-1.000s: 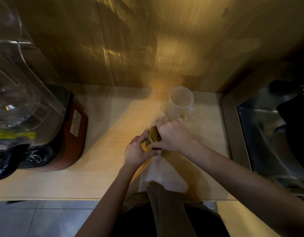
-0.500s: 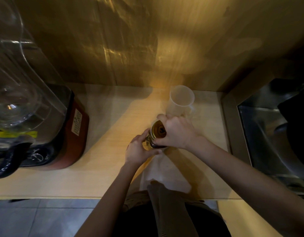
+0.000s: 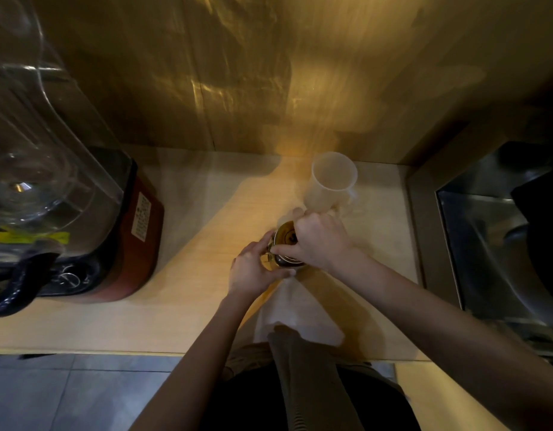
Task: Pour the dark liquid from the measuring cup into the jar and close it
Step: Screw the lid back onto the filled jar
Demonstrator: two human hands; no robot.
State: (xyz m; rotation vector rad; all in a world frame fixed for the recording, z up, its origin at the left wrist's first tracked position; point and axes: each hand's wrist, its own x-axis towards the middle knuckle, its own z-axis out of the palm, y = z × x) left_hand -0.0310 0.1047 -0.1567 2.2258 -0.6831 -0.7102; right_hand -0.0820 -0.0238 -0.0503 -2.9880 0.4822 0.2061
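From the head view, the jar [image 3: 286, 247] stands on the pale surface [image 3: 182, 290] near the middle, gripped from both sides: the left hand [image 3: 253, 269] wraps its lower side from about eight o'clock, fingers [image 3: 262, 244] curled against the glass, while the right hand [image 3: 318, 241] comes over the top from three o'clock, its fingers clenched on the lid [image 3: 286, 236] — a goldish disc that looks tilted, not yet seated flat. The measuring cup [image 3: 331, 181] sits just beyond the jar at one o'clock, upright and seemingly empty, so the pour seems done and the closing is in hand. The risk now is a crooked lid: if it goes on askew it may jam or leak the dark liquid later. A hard twist could also slide the jar toward the cup, just beside the right knuckles, and knock it over — the left hand's hold has to stay firm. Whether any liquid has wetted the rim cannot be told.
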